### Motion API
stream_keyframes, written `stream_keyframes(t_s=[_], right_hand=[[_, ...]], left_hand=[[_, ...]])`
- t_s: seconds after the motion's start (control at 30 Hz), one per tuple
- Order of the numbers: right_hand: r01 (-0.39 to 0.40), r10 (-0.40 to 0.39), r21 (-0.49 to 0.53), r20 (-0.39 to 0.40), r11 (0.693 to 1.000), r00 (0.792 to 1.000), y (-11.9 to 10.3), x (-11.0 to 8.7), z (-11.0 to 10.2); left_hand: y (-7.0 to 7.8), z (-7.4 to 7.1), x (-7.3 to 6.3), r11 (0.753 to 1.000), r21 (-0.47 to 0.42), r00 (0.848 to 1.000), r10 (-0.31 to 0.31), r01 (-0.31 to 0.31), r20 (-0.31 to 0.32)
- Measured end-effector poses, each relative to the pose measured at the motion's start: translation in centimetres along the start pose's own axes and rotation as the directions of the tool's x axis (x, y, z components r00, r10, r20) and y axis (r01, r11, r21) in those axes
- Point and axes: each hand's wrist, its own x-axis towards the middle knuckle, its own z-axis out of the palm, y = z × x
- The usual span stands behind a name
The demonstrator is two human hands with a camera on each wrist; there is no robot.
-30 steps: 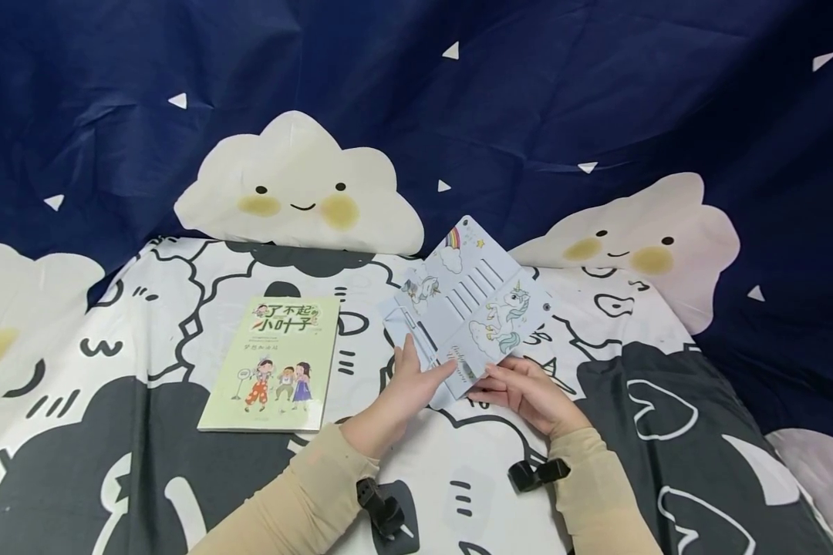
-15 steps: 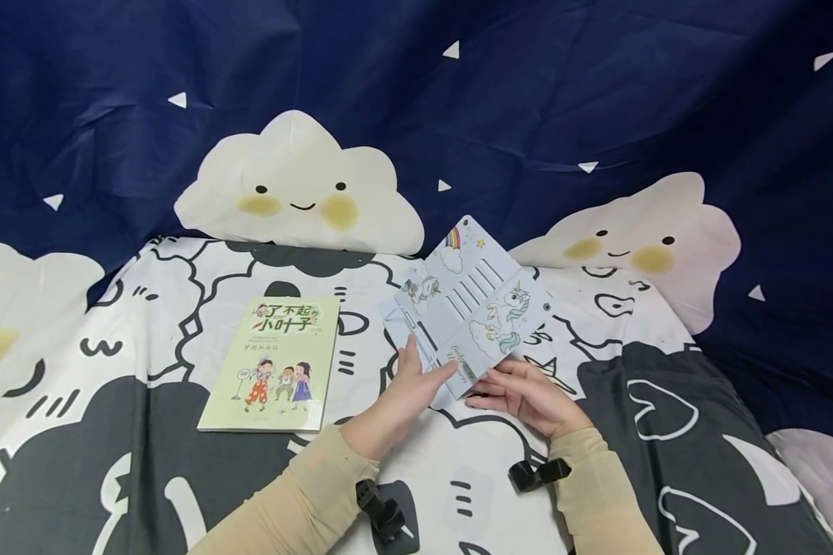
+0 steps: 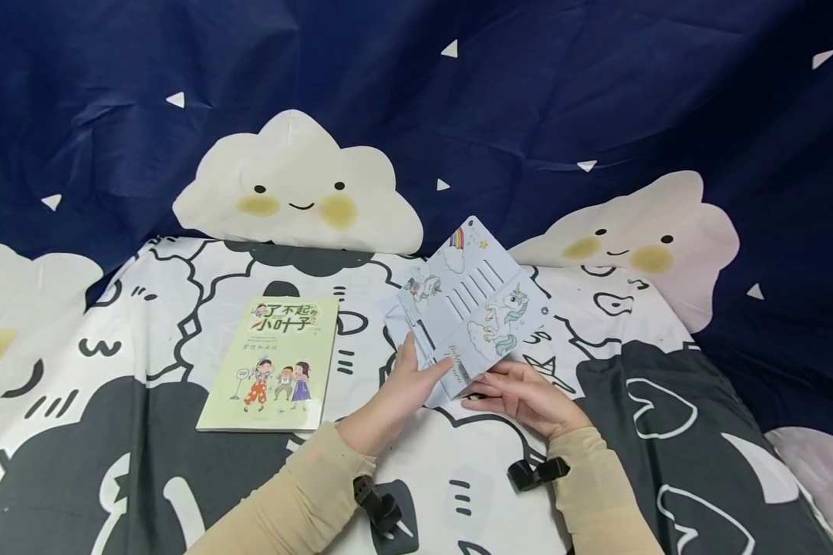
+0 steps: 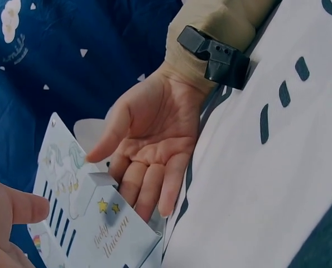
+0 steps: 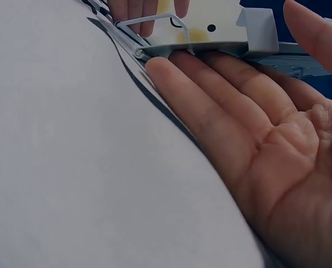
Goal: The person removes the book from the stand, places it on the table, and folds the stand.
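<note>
A pale-blue, unicorn-printed folding book stand (image 3: 475,301) is held up at a slant in the head view. My left hand (image 3: 406,385) grips its lower left side, thumb on the front face and some fingers hidden behind. Palm up, my right hand (image 3: 527,397) reaches under the lower right edge. In the right wrist view, the straight fingers (image 5: 210,106) of that hand lie beneath the stand's edge, the thumb standing apart. A bent white wire (image 5: 154,21) shows by that edge. The left wrist view shows a small folded tab (image 4: 101,180) on the stand.
A green-covered book (image 3: 271,362) lies flat, left of my hands. Under everything spreads a black-and-white cartoon cloth (image 3: 430,493). Behind it hangs a dark blue curtain (image 3: 361,62) with cloud faces. Both sleeves carry a black wrist camera (image 3: 378,505).
The stand has turned slightly, and its wire and left side part look narrower. My right fingers have slid a little left under the lower edge. The green book stays put.
</note>
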Motion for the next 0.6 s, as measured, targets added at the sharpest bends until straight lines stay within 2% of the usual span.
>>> stream_keyframes(t_s=[0.13, 0.2, 0.4, 0.6], right_hand=[[0.010, -0.010, -0.006, 0.034, 1.000, 0.999, 0.06, 0.00, -0.10], [0.011, -0.010, -0.006, 0.044, 1.000, 0.999, 0.08, 0.01, -0.12], [0.029, -0.028, -0.002, 0.112, 1.000, 0.993, 0.12, 0.02, -0.13], [0.022, -0.023, 0.009, 0.150, 1.000, 0.988, 0.18, 0.03, -0.10]], left_hand=[[-0.11, -0.25, 0.40, 0.996, -0.050, 0.997, 0.074, -0.074, 0.017], [-0.17, -0.40, 0.58, 0.995, -0.058, 0.996, 0.086, -0.085, 0.024], [-0.31, -0.78, 0.88, 0.999, -0.017, 0.999, 0.031, -0.031, 0.011], [-0.30, -0.95, 1.03, 1.000, 0.011, 1.000, 0.015, -0.015, 0.007]])
